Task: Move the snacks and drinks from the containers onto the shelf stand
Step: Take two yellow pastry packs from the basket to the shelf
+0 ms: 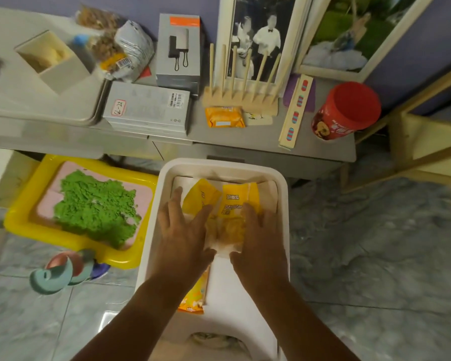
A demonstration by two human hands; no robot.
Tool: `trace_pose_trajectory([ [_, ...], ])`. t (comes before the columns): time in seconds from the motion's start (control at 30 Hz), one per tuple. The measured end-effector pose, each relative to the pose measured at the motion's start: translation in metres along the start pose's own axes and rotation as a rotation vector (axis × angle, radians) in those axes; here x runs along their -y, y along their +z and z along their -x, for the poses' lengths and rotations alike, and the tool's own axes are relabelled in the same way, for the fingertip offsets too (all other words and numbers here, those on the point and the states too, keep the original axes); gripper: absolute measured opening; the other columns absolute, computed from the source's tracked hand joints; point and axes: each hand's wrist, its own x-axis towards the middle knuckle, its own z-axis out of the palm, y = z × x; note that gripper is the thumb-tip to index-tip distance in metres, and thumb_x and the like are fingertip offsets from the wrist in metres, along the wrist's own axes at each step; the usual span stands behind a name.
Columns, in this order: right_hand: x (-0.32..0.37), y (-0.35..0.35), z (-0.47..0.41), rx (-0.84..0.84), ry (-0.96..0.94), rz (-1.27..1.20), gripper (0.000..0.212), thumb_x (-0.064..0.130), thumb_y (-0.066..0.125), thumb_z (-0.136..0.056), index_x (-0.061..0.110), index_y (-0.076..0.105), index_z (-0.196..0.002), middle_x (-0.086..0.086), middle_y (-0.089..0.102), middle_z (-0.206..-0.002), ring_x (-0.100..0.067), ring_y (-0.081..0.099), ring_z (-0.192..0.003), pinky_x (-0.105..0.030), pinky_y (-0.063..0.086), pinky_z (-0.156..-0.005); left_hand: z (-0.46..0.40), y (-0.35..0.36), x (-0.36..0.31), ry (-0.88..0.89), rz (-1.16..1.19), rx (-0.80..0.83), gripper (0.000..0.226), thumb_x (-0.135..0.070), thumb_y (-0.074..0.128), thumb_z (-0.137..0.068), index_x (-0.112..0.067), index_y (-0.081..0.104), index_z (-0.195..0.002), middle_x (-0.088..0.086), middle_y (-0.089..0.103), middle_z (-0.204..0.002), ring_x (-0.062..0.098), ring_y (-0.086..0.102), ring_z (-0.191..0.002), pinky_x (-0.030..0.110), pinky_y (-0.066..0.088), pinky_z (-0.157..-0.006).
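Down inside the white plastic bin (284, 204) on the tiled floor, both hands are on 2 yellow snack packets w/ clear lower halves. Left hand (182, 230) lies flat, fingers spread, over the left yellow packet (198, 195); right hand (258, 238) presses its fingers on the right yellow packet (238, 204), thumb at the packet's near edge. Whether either hand has actually closed round a packet can't be told (some motion blur there), so no firm grasp is seen. Both packets lie side by side, touching, toward the bin's far end. 1 more orange-yellow snack bag (195, 293) sits nearer the camera in the same bin, partly under the left forearm.

Beyond the bin stands a grey metal table (245, 142). On it, near the front edge, lies an orange wrapped snack pack (224, 117), just in front of a wooden peg rack (241, 97) w/ upright dowels. Well to the right on the table sits a red round tub w/ red lid (345, 110). Left of the rack, 2 grey boxes (149, 105) are stacked beside a metal tray (37, 100).

Left of the bin, on the floor, a yellow tray holding green sand (94, 204) touches the bin's side.
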Motion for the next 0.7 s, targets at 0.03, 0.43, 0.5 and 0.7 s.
trace_pose_trajectory([
  [0.03, 0.001, -0.001, 0.000, 0.002, 0.003, -0.033, 0.084, 0.010, 0.083, -0.073, 0.033, 0.035, -0.138, -0.002, 0.040, -0.133, -0.022, 0.053, -0.110, -0.035, 0.060, -0.077, 0.000, 0.001, 0.002, -0.022, -0.008, 0.036, 0.093, -0.035, 0.088, -0.056, -0.037, 0.043, -0.138, 0.018, 0.030, -0.148, 0.040, 0.036, -0.130, 0.046, 0.049, -0.095],
  [0.43, -0.009, -0.193, 0.010, -0.173, -0.010, -0.644, 0.069, 0.028, 0.093, -0.063, 0.040, 0.057, -0.121, 0.018, 0.053, -0.119, 0.007, 0.056, -0.103, -0.009, 0.050, -0.079, -0.038, -0.162, -0.043, 0.066, 0.629, 0.031, 0.086, -0.025, 0.088, -0.052, -0.041, 0.051, -0.129, -0.007, 0.059, -0.114, 0.016, 0.062, -0.101, 0.029, 0.051, -0.083],
  [0.5, -0.008, -0.266, 0.021, -0.178, 0.005, -0.804, 0.075, 0.025, 0.095, -0.063, 0.040, 0.056, -0.126, 0.023, 0.059, -0.119, 0.003, 0.060, -0.106, -0.016, 0.057, -0.078, -0.040, -0.228, -0.072, 0.106, 0.819, 0.050, 0.088, -0.017, 0.092, -0.054, -0.041, 0.052, -0.129, -0.012, 0.060, -0.121, 0.015, 0.062, -0.110, 0.034, 0.055, -0.088],
  [0.7, -0.024, -0.454, 0.077, -0.289, -0.053, -0.908, 0.086, 0.031, 0.092, -0.047, 0.052, 0.058, -0.124, 0.018, 0.068, -0.120, -0.008, 0.066, -0.107, -0.035, 0.061, -0.082, -0.018, -0.410, -0.182, 0.321, 0.906, 0.153, 0.089, -0.006, 0.094, -0.058, -0.047, 0.056, -0.127, -0.012, 0.067, -0.116, 0.013, 0.066, -0.105, 0.030, 0.057, -0.083],
])
